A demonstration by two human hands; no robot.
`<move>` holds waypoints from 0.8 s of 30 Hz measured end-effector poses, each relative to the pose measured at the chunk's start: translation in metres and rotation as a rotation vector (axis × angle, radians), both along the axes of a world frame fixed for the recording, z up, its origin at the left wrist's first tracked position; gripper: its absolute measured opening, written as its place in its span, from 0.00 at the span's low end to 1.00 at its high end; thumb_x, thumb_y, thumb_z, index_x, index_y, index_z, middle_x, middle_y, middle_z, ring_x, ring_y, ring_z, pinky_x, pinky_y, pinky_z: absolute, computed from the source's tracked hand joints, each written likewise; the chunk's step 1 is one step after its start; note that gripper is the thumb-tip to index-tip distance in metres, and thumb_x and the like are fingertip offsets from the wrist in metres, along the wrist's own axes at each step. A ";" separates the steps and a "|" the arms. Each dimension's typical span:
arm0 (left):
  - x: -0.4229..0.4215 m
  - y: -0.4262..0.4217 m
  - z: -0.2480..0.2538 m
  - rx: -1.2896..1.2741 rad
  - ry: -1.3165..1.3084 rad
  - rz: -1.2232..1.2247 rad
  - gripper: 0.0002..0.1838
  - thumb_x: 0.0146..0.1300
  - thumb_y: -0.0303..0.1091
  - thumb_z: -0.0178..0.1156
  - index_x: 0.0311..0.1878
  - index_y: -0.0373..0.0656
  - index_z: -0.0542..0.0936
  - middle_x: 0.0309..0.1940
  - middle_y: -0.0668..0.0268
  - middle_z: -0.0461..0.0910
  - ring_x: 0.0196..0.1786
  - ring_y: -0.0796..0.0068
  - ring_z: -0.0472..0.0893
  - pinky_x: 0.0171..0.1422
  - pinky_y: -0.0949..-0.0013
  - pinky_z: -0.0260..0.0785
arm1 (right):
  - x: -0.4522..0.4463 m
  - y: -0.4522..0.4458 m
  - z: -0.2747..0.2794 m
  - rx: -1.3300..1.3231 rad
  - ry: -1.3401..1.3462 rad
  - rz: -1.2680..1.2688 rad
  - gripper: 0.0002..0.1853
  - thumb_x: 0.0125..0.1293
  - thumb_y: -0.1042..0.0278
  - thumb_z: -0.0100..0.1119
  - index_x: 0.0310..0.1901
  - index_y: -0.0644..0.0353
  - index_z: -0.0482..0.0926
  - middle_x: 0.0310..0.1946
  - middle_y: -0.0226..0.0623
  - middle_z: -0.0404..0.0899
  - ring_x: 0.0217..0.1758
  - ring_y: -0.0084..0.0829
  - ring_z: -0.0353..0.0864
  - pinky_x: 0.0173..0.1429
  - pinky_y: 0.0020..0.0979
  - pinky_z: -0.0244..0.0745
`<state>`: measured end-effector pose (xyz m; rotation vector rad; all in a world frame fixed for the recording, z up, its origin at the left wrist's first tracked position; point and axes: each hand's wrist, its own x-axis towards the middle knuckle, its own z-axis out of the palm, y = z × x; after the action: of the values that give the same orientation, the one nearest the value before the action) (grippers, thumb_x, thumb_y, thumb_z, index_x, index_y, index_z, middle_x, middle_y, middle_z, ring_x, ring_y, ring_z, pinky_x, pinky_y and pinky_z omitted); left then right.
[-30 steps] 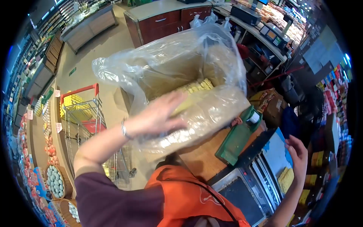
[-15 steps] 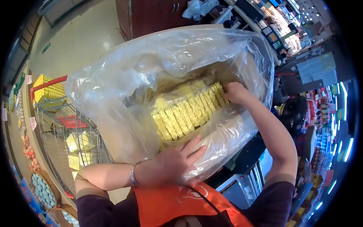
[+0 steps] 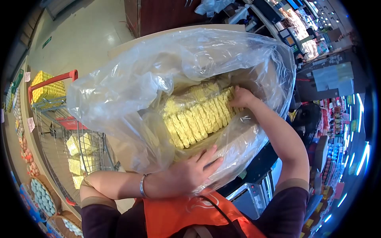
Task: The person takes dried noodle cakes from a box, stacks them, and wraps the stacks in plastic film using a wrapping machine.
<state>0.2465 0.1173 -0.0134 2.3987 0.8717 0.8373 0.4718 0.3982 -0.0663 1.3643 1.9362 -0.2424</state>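
A row of pale yellow dried noodle cakes (image 3: 196,121) stands on edge, packed side by side, inside a clear plastic liner (image 3: 119,99). The liner spreads over the sides of a cardboard box (image 3: 166,33). My right hand (image 3: 243,98) reaches in at the row's right end, its fingers bent around the end cake; part of the grip is hidden. Across the near side of the box lies my left hand (image 3: 190,170), fingers stretched out and resting on the plastic. More noodle cakes (image 3: 204,91) show behind the front row, partly under plastic.
On the left stands a wire shopping cart (image 3: 65,137) with a red handle, holding blocks of noodle cakes (image 3: 81,152). Beyond it are egg baskets (image 3: 43,196) and a stack of yellow trays (image 3: 48,85). A brown cabinet (image 3: 164,18) stands behind the box, with shop shelves (image 3: 337,146) at right.
My right hand has shifted slightly left onto the row's end, with its fingers now over the end cake. My left hand stays on the plastic. The view has shifted a little.
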 end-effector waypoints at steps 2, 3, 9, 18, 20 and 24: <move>-0.001 0.000 0.004 -0.020 -0.021 -0.014 0.34 0.58 0.39 0.64 0.64 0.27 0.71 0.65 0.29 0.63 0.63 0.42 0.74 0.59 0.64 0.76 | 0.003 0.005 0.002 -0.054 0.008 0.016 0.54 0.51 0.41 0.66 0.67 0.80 0.56 0.55 0.59 0.78 0.59 0.47 0.79 0.63 0.35 0.73; -0.001 0.000 0.007 -0.076 -0.064 -0.012 0.34 0.58 0.39 0.64 0.64 0.27 0.70 0.65 0.29 0.62 0.63 0.42 0.74 0.59 0.63 0.76 | 0.005 0.004 0.001 -0.045 0.030 0.013 0.55 0.50 0.41 0.67 0.67 0.80 0.55 0.55 0.59 0.78 0.59 0.47 0.79 0.63 0.35 0.73; 0.000 -0.003 0.006 -0.182 -0.102 -0.012 0.35 0.56 0.36 0.67 0.65 0.28 0.70 0.66 0.28 0.62 0.61 0.41 0.76 0.58 0.62 0.77 | 0.012 -0.001 -0.001 -0.019 0.123 -0.005 0.52 0.52 0.46 0.66 0.68 0.79 0.54 0.54 0.60 0.78 0.59 0.47 0.79 0.63 0.37 0.73; 0.000 -0.005 0.000 -0.178 -0.108 0.000 0.36 0.55 0.35 0.68 0.66 0.29 0.69 0.66 0.30 0.62 0.60 0.42 0.76 0.59 0.62 0.76 | 0.007 -0.003 -0.003 0.071 0.032 0.067 0.48 0.51 0.52 0.66 0.67 0.75 0.59 0.51 0.56 0.80 0.56 0.46 0.80 0.60 0.37 0.75; 0.000 -0.004 -0.001 -0.151 -0.114 0.001 0.36 0.55 0.35 0.68 0.66 0.30 0.69 0.67 0.31 0.62 0.60 0.42 0.76 0.59 0.61 0.76 | 0.004 -0.006 -0.002 0.126 0.053 0.093 0.47 0.50 0.51 0.67 0.65 0.76 0.61 0.49 0.56 0.81 0.54 0.49 0.81 0.59 0.39 0.76; -0.001 -0.005 -0.003 -0.194 -0.143 0.009 0.37 0.58 0.35 0.67 0.69 0.33 0.66 0.69 0.36 0.61 0.63 0.44 0.75 0.62 0.60 0.74 | -0.014 -0.020 0.032 0.197 0.045 0.033 0.44 0.49 0.53 0.67 0.63 0.72 0.63 0.46 0.56 0.82 0.51 0.51 0.82 0.57 0.42 0.77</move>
<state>0.2454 0.1120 -0.0165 2.1421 0.8663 0.8740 0.4575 0.3784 -0.0348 1.4618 2.0627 -0.0680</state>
